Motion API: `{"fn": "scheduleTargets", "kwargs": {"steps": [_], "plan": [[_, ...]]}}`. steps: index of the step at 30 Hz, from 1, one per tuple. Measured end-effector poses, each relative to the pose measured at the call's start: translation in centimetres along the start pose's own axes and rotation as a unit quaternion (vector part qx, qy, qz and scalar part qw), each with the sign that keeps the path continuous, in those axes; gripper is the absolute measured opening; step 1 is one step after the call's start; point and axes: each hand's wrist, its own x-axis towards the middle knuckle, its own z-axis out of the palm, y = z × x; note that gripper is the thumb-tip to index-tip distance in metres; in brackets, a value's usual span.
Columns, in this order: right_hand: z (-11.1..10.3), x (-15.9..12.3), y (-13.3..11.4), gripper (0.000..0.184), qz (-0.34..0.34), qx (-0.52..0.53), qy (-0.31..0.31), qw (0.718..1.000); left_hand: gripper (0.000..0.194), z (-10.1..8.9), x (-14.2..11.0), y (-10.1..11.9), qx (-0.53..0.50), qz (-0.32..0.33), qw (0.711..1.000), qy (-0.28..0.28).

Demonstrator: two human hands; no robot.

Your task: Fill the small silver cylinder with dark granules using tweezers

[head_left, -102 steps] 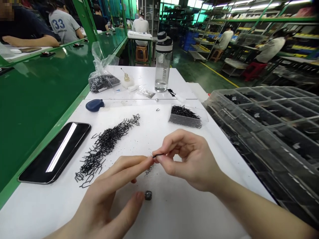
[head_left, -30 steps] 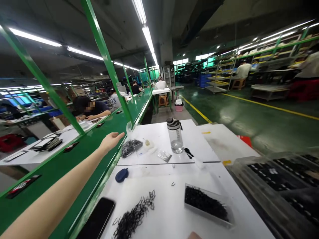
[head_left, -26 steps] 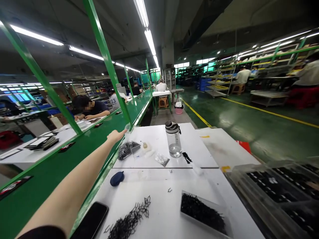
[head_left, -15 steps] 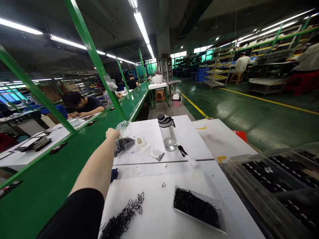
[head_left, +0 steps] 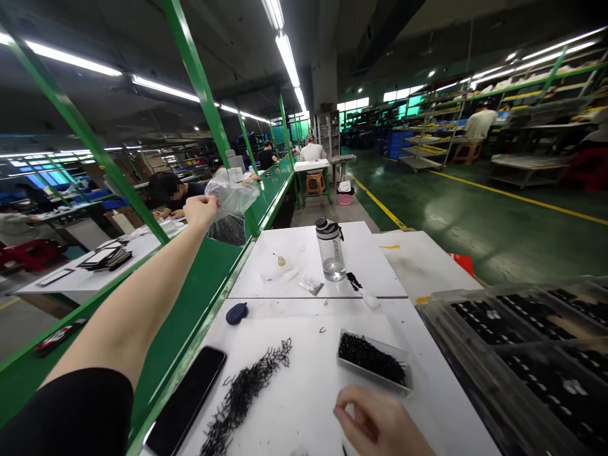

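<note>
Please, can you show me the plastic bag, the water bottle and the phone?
Clear plastic bag [head_left: 232, 199]: head view, on its upper part.
Water bottle [head_left: 330, 253]: head view, on its clear body.
Smartphone [head_left: 185, 394]: head view, on its black screen.

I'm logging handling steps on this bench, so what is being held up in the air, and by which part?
The left hand holds a clear plastic bag by its upper edge, with black parts sagging in the bottom. Nothing shows held in the right hand.

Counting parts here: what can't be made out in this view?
Head view:
Black pieces in the plastic bag: cloudy plastic blurs them.
Whatever the right hand may hold: curled fingers and bottom edge hide it.
Contents of the clear bin: lid glare blurs them.
Dark speck by the lower edge: cut off, too small.
</note>
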Motion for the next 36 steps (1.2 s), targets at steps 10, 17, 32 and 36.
{"fn": "scheduleTargets", "kwargs": {"steps": [10,17,32,36], "plan": [[-7.5,-0.1,3.2,0.049,0.122,-0.037,0.134,0.983,0.033,-5.0,-9.1,3.1,-0.098,0.048,0.987,-0.116],[-6.3,0.2,6.3,0.052,0.163,-0.003,0.089,0.983,0.031,-4.6,-18.6,4.4,-0.192,0.069,0.944,-0.258],[-12.4,-2.9,4.1,0.046,0.147,0.061,0.310,0.938,0.032,2.1,-27.4,5.9,-0.360,-0.002,0.863,-0.355],[-15.3,-3.8,0.0,0.061,0.110,0.030,0.328,0.938,0.034,3.9,-29.0,6.6,-0.388,-0.004,0.841,-0.377]]}}
